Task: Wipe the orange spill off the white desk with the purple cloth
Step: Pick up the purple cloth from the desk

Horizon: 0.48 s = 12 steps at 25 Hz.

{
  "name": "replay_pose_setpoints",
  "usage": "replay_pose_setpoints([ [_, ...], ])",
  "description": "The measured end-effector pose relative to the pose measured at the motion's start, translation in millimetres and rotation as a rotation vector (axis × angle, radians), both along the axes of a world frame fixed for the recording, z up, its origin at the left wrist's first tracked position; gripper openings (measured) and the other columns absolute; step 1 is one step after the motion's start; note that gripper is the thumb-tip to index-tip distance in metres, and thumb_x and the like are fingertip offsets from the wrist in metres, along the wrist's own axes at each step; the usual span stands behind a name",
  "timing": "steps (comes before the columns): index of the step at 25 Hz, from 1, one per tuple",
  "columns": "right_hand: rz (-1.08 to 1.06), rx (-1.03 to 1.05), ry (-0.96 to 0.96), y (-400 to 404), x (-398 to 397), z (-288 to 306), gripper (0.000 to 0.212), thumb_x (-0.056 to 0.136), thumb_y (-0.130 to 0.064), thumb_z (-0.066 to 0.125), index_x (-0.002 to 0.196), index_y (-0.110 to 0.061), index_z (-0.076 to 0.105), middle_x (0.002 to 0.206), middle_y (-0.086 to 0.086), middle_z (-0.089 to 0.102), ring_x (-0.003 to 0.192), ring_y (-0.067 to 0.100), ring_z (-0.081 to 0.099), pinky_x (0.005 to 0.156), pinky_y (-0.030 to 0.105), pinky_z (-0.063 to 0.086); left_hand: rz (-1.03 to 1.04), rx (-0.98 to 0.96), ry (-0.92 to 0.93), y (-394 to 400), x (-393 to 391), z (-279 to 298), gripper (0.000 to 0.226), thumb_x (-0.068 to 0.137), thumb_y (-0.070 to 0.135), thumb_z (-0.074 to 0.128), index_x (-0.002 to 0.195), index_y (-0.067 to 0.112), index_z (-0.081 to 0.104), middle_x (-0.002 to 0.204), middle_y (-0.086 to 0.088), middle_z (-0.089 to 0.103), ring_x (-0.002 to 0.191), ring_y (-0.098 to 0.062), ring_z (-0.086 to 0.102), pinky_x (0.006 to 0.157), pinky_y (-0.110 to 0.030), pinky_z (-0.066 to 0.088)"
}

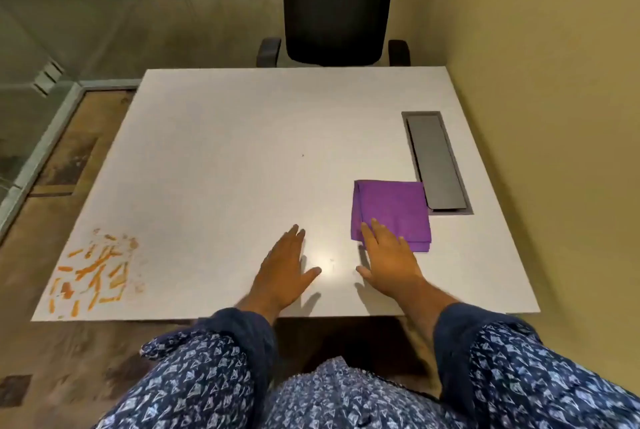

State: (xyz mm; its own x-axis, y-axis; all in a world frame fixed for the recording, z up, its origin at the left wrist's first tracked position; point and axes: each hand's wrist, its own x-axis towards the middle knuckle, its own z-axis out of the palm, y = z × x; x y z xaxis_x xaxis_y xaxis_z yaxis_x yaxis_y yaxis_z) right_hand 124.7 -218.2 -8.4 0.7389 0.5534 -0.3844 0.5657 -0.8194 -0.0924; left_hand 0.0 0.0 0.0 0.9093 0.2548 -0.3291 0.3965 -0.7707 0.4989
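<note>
An orange spill (95,269) of streaks and smears covers the near left corner of the white desk (242,151). A folded purple cloth (393,208) lies flat on the desk's right side. My right hand (389,260) is open, palm down, with its fingertips over the cloth's near left corner. My left hand (285,265) rests flat and open on the desk to the left of it, holding nothing. Both hands are far to the right of the spill.
A grey cable hatch (436,161) is set into the desk just right of the cloth. A black office chair (337,2) stands behind the desk's far edge. A beige wall (554,82) runs along the right side. Floor lies to the left.
</note>
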Motion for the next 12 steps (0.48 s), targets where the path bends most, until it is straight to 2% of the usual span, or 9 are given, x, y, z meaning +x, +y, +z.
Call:
replay_pose_setpoints([
  [2, -0.032, -0.030, 0.014, -14.5, 10.0, -7.5, 0.089, 0.100, -0.047, 0.064, 0.168, -0.017, 0.015, 0.177, 0.010, 0.014, 0.161, 0.031, 0.022, 0.127, 0.054, 0.029, -0.055, -0.108, 0.055, -15.2, 16.3, -3.8, 0.090, 0.100, 0.049, 0.063, 0.170, 0.026, 0.011, 0.178, 0.009, 0.002, 0.164, -0.018, 0.012, 0.131, -0.039, 0.021],
  [4, -0.050, -0.036, 0.036, -28.2, 20.2, -19.5, 0.073, 0.098, -0.036, 0.067, 0.160, -0.016, 0.033, 0.173, 0.010, 0.024, 0.156, 0.031, 0.032, 0.124, 0.053, 0.035, -0.062, -0.135, 0.085, -28.0, 32.6, -5.7, 0.087, 0.101, 0.044, 0.064, 0.169, 0.023, 0.015, 0.178, 0.006, 0.006, 0.163, -0.018, 0.014, 0.130, -0.037, 0.022],
  [6, -0.076, -0.037, 0.100, -31.5, 29.7, -26.9, 0.066, 0.097, -0.031, 0.068, 0.154, -0.016, 0.039, 0.169, 0.010, 0.029, 0.153, 0.031, 0.036, 0.122, 0.053, 0.037, -0.044, -0.130, 0.108, -38.4, 48.6, -10.4, 0.085, 0.102, 0.043, 0.064, 0.169, 0.021, 0.017, 0.178, 0.004, 0.007, 0.163, -0.019, 0.013, 0.130, -0.038, 0.022],
  [9, -0.026, -0.096, 0.130, -29.3, 40.0, -34.0, 0.059, 0.098, -0.029, 0.065, 0.152, -0.016, 0.044, 0.170, 0.012, 0.024, 0.157, 0.032, 0.028, 0.124, 0.058, 0.033, -0.046, -0.120, 0.162, -47.1, 61.4, -16.0, 0.083, 0.103, 0.043, 0.062, 0.169, 0.019, 0.018, 0.178, 0.003, 0.007, 0.164, -0.020, 0.012, 0.130, -0.037, 0.019],
  [12, 0.035, -0.159, 0.188, -24.6, 53.4, -40.2, 0.051, 0.099, -0.032, 0.064, 0.148, -0.023, 0.050, 0.176, 0.014, 0.010, 0.163, 0.034, 0.011, 0.127, 0.066, 0.019, -0.057, -0.134, 0.204, -51.2, 64.0, -21.2, 0.083, 0.103, 0.045, 0.061, 0.169, 0.020, 0.017, 0.178, 0.002, 0.008, 0.164, -0.021, 0.011, 0.129, -0.036, 0.016],
])
